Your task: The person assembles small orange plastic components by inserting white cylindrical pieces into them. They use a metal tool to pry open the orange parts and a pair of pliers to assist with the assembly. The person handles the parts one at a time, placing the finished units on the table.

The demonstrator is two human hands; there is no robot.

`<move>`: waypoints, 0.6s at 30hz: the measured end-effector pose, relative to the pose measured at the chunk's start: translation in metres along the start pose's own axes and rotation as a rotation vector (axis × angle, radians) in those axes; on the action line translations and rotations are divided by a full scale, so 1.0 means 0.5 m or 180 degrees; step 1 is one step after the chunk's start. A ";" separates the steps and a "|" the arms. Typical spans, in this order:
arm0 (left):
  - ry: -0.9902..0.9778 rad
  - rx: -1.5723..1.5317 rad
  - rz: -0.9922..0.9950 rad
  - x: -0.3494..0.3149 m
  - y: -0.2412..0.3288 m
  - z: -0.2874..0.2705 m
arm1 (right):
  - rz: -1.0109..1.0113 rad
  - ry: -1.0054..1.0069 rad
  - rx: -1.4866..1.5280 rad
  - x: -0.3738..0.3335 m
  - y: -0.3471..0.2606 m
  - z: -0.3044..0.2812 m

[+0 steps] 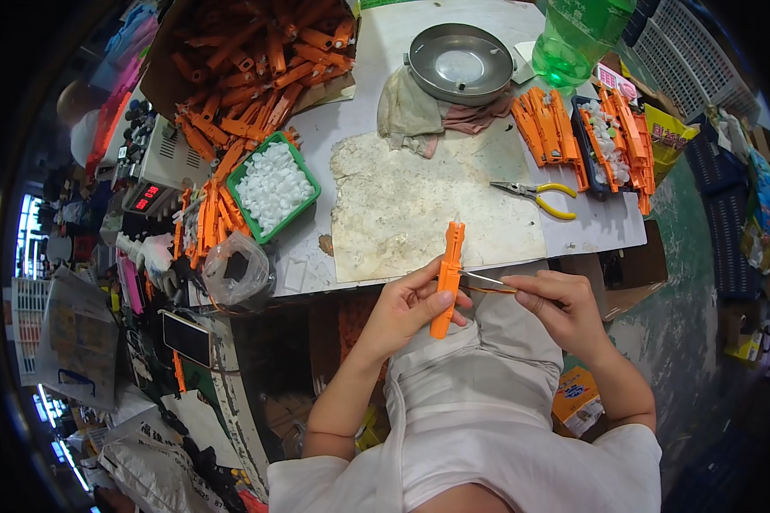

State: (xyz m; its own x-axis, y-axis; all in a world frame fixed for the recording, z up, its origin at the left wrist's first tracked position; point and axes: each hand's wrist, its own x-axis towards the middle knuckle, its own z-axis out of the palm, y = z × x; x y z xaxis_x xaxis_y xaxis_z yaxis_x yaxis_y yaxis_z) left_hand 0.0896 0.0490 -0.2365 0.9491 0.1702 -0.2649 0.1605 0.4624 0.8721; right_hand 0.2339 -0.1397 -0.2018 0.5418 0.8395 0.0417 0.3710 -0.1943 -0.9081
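My left hand (415,306) is closed round a long orange plastic part (448,291), held upright just off the table's front edge. A small whitish tip shows at the part's upper end. In my right hand (563,309) are thin metal tweezers (486,280), pinched between thumb and fingers. Their tips point left and reach the side of the orange part; whether they grip anything there is hidden. Beyond my hands lies a worn pale board (428,214). Pliers with yellow handles (539,198) rest on its right side, jaws pointing left.
At left stand a green basket of white plastic pieces (274,188) and a big heap of orange parts (257,60). A round metal bowl (460,61) sits on rags at the back. More orange parts (546,128) and a green bottle (577,38) are at right.
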 end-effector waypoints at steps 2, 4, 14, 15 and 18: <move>0.0029 0.0033 0.0004 -0.001 0.003 0.005 | 0.0166 -0.0107 0.0195 -0.001 0.004 -0.005; -0.0033 0.0101 0.0010 -0.004 0.004 0.005 | 0.0593 -0.0283 0.0849 0.002 0.013 -0.011; -0.0070 0.0027 -0.0184 -0.003 -0.012 0.002 | -0.1809 0.0425 -0.1898 -0.033 0.043 0.005; 0.0000 -0.0074 -0.0158 -0.001 -0.015 0.000 | -0.1507 0.0413 -0.1545 -0.034 0.038 0.010; 0.0111 -0.0281 -0.0108 0.008 -0.018 -0.009 | -0.0755 0.0232 -0.0723 -0.033 0.019 0.021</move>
State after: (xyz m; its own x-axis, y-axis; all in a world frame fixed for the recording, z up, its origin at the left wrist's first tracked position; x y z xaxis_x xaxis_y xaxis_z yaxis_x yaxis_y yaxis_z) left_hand 0.0906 0.0493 -0.2472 0.9333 0.1826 -0.3093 0.1665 0.5431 0.8230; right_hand 0.2206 -0.1498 -0.2157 0.4697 0.8379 0.2779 0.6474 -0.1129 -0.7538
